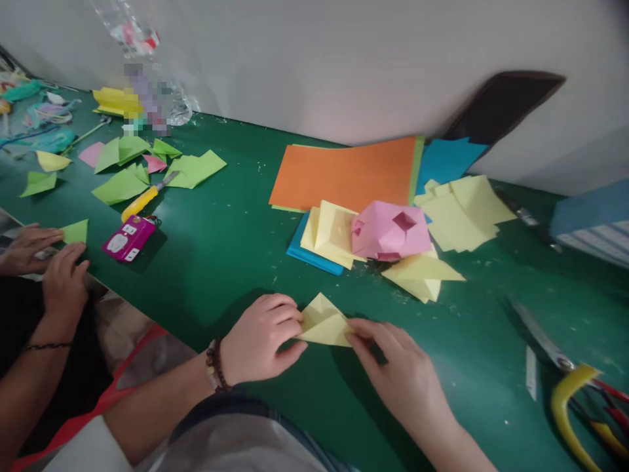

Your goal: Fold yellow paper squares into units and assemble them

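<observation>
Two hands work a folded yellow paper (322,322) near the edge of a green table (236,262). The left hand (260,334), a beaded bracelet (216,366) on its wrist, holds the paper's left side from 9 o'clock in a closed grip. The right hand (403,373) comes in from 4 o'clock, its grip also closed on the paper, with its fingertips (361,334) on the right corner.

From that paper, a pink paper model (390,231) sits at 1 o'clock, against a folded yellow piece (334,233) lying on a blue stack (307,252). An orange sheet (341,174) lies at 12 o'clock, and a loose yellow pile (464,213) at 2 o'clock. Scissors (540,337) with yellow handles lie at 3 o'clock.

At 10 o'clock are a yellow utility knife (147,200), a magenta pouch (130,238) and scattered green paper pieces (120,185). At 9 o'clock, a co-worker's two hands (44,259) rest at the table edge, fingers reaching a green paper triangle (75,231).
</observation>
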A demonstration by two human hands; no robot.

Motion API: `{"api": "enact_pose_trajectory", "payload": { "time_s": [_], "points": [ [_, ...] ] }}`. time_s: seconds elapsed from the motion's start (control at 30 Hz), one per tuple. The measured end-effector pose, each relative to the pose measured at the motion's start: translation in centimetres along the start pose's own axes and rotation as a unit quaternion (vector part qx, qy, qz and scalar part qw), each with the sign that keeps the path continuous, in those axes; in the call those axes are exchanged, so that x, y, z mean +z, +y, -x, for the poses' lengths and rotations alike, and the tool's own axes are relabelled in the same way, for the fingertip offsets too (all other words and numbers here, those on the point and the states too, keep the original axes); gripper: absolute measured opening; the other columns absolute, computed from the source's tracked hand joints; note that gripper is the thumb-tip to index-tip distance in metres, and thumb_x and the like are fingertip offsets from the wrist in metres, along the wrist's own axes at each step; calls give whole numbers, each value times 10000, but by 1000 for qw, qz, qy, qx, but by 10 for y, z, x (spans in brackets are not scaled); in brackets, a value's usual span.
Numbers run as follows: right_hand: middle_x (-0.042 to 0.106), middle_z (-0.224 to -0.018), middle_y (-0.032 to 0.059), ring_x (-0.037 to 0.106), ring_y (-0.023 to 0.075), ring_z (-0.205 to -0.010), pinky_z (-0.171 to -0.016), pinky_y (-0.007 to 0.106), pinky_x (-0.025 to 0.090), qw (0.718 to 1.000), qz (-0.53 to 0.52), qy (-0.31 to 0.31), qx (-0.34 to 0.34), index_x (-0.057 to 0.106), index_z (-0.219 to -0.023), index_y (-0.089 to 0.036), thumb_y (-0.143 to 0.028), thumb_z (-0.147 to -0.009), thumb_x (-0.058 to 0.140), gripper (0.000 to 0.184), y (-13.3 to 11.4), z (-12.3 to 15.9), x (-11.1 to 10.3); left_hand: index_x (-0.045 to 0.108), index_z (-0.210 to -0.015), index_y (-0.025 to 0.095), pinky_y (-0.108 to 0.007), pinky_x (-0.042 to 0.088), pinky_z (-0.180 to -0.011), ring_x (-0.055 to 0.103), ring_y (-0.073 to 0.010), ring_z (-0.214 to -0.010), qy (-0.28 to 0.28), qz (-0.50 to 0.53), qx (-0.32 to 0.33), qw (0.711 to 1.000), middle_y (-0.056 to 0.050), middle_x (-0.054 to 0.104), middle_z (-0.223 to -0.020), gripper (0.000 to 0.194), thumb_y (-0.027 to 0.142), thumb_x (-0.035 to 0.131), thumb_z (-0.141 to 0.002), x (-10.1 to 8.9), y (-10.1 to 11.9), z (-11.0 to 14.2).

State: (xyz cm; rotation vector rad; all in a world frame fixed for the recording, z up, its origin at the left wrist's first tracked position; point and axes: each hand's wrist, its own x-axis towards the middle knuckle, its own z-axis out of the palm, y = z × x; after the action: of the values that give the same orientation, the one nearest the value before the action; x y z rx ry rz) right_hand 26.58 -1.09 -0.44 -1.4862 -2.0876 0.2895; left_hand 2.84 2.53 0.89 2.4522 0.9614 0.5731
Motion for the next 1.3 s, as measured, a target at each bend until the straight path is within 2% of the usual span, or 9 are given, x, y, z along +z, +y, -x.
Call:
{"api": "enact_pose_trajectory", "payload": {
  "time_s": [0.1,0.17,0.23,0.33,0.5,0.63,0.87,1.3],
  "points": [
    [687,-730,22,641,152,-625,-597,269,486,1000,21,12,17,597,-978,-217,-275,-947,473,141,0,0,3,588,-926,145,-353,477,-773,571,-212,-881,-6,-12,-25,1000,-61,642,-859,92,215,547,-882,2,0,-10],
    [687,-731,30,631,147,-624,-610,269,469,999,34,15,-10,606,-934,-206,-255,-949,474,141,0,-2,4,542,-1139,123,-349,462,-745,555,-209,-844,-18,-23,-23,999,-64,630,-873,271,150,503,-873,5,-3,-15],
    [687,-743,34,624,144,-644,-633,273,453,998,41,11,-43,622,-904,-196,-226,-947,482,149,1,-4,4,497,-1260,155,-344,447,-759,542,-205,-850,-29,-21,-9,999,-52,620,-885,409,107,485,-855,8,-5,-16],
    [686,-764,34,620,144,-685,-667,279,443,997,45,7,-68,640,-924,-181,-197,-944,494,148,1,-9,5,597,-1166,220,-327,421,-767,524,-191,-852,-18,-10,-2,1000,-33,600,-844,373,88,499,-830,10,-7,-15],
    [673,-767,37,584,134,-639,-635,273,436,995,71,-1,-64,677,-954,-179,-225,-960,467,214,1,-14,9,678,-1034,214,-335,389,-756,519,-186,-842,13,-39,-4,999,-29,592,-765,314,93,526,-787,13,-7,-13],
    [669,-782,46,580,137,-645,-645,272,447,995,78,4,-67,693,-967,-174,-227,-959,468,231,1,-12,11,699,-929,208,-336,373,-741,521,-183,-827,15,-48,-5,999,-32,593,-737,175,197,538,-861,15,-8,-15],
    [685,-831,53,601,145,-695,-670,272,460,996,62,10,-67,702,-968,-164,-211,-947,498,211,3,-10,13,664,-1080,215,-346,362,-755,503,-199,-854,-15,-71,-8,997,-36,584,-770,245,221,530,-875,16,-11,-15],
    [685,-813,39,589,135,-685,-671,268,450,997,63,3,-52,722,-972,-184,-195,-926,540,189,2,-12,13,589,-1206,205,-360,362,-738,470,-216,-847,-36,-92,-22,995,-33,542,-775,367,182,512,-847,15,-7,-17]
  ]
}}
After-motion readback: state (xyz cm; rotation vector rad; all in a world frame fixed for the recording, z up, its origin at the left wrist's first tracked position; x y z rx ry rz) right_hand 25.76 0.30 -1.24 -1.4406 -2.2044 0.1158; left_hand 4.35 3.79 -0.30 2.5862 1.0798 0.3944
